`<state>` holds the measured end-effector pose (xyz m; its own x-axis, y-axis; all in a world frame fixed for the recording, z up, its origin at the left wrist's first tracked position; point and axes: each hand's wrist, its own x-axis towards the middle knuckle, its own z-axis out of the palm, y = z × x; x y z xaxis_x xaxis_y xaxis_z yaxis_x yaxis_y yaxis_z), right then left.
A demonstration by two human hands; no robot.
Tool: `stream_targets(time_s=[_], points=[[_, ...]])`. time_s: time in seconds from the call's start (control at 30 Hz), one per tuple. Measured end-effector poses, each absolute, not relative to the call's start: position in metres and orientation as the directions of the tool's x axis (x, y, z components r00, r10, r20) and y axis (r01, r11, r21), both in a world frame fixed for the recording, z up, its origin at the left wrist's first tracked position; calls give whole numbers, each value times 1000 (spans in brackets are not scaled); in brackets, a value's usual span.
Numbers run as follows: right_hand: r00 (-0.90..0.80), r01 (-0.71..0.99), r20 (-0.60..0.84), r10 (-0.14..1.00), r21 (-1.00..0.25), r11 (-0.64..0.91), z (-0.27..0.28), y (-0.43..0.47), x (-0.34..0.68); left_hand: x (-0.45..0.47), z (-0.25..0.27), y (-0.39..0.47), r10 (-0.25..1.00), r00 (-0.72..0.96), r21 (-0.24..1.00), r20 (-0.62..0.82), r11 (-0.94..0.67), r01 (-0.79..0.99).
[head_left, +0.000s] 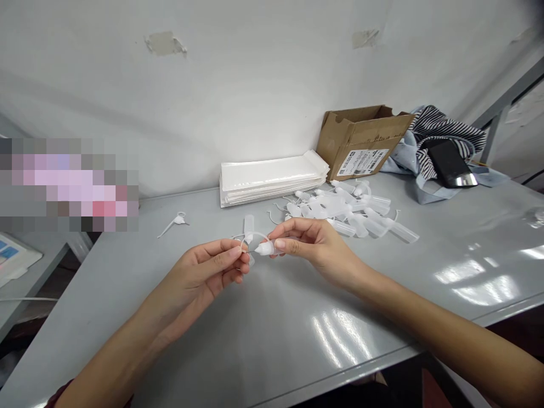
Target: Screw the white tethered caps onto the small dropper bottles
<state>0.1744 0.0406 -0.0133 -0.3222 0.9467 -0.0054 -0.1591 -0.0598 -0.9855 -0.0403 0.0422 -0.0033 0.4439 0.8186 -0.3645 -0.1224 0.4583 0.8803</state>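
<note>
My right hand (pixel 312 243) is closed around a small translucent squeeze bottle (pixel 265 248), held on its side with its white conical nozzle facing left. A thin flexible strap arches from the bottle's neck over to my left hand (pixel 216 266). There, thumb and forefinger pinch the small cap (pixel 243 247) at the strap's end. A fine metal pin sticks out from the cap toward the nozzle tip; whether they touch, I cannot tell. Just behind my fingers, another small bottle (pixel 249 224) lies on the grey table (pixel 263 345).
Several similar bottles (pixel 335 207) lie piled beyond my right hand. White padded envelopes (pixel 272 174) are stacked by the wall, beside an open cardboard box (pixel 361 144). Striped cloth (pixel 444 127) and a dark phone-like device (pixel 453 163) lie right. A loose white strapped cap (pixel 175 222) lies left.
</note>
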Motion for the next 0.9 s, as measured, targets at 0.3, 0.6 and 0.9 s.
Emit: stream_targets(time_s=[0.3, 0.6, 0.9], points=[[-318, -162, -7, 948, -985, -61, -14, 41, 174, -40, -3, 41, 813, 449, 877, -371, 466, -119], [-315, -163, -6, 949, -985, -61, -13, 40, 174, -38, -1, 42, 820, 432, 875, -376, 467, -125], [-310, -164, -3, 951, -985, -57, -13, 40, 174, -39, 1, 40, 801, 461, 865, -382, 486, -126]])
